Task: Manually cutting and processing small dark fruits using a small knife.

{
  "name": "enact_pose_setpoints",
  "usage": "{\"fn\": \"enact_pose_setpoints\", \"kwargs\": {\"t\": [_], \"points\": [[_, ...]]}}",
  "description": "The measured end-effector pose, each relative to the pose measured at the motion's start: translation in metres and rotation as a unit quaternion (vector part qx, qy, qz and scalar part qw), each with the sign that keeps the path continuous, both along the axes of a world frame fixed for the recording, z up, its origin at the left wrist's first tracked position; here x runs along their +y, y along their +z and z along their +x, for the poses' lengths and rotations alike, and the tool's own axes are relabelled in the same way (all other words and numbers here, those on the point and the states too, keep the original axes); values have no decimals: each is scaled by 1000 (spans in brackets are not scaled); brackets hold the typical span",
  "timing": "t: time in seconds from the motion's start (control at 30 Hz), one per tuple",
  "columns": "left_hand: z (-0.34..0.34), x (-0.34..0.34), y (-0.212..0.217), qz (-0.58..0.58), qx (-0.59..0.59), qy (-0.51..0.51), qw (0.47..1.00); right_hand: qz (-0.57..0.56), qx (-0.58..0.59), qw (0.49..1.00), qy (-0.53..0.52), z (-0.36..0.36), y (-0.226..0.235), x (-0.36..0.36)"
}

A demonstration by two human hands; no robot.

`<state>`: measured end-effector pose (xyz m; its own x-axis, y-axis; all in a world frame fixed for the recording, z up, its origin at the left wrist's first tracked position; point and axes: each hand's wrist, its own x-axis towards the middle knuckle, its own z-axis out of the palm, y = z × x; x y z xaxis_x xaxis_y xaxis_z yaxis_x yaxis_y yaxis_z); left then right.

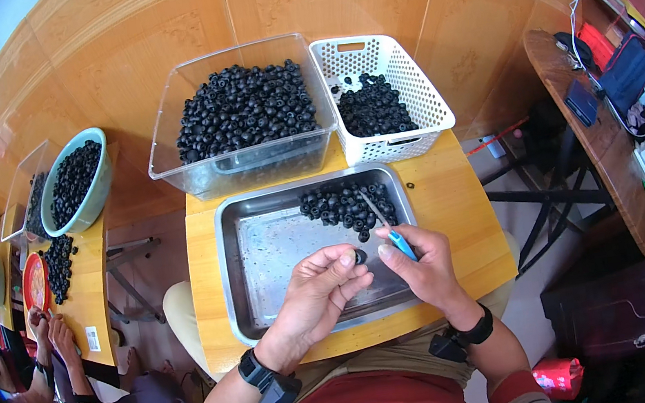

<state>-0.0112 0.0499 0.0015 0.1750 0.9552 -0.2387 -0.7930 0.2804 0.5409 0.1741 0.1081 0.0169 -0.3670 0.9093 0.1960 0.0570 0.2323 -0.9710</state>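
My left hand (315,293) pinches a small round black piece (361,256) with a hole in it, between thumb and fingers. In my right hand (429,265) is a slim knife (402,243) with a light blue handle, its narrow blade pointing up and away to the left. Both hands are over the near part of a shallow steel tray (265,263). A pile of similar black pieces (344,208) lies at the tray's far right, just beyond the blade. Dark specks dot the tray's bottom.
Behind the tray stand a clear bin (199,173) heaped with black pieces and a white perforated basket (428,104) holding fewer. All rest on a yellow wooden table (468,239). At left, a person's hands (56,331) work near a red-rimmed plate (26,280) and a green basin (105,170).
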Motion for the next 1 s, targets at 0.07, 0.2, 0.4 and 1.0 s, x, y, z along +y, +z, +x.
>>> {"fn": "enact_pose_setpoints", "kwargs": {"t": [0.07, 0.2, 0.4, 1.0], "points": [[-1, -1, -3, -7, -29, 35, 999, 15, -11, 1000, 2, 0, 1, -2], [2, -4, -1, -22, -53, 51, 997, 129, -34, 990, 39, -2, -1, -6], [4, -7, -3, 3, -65, 55, 996, 175, -81, 980, 53, -6, 1, -14], [4, -18, -7, 36, -63, 74, 995, 182, -102, 976, 56, -9, 3, -22]]}}
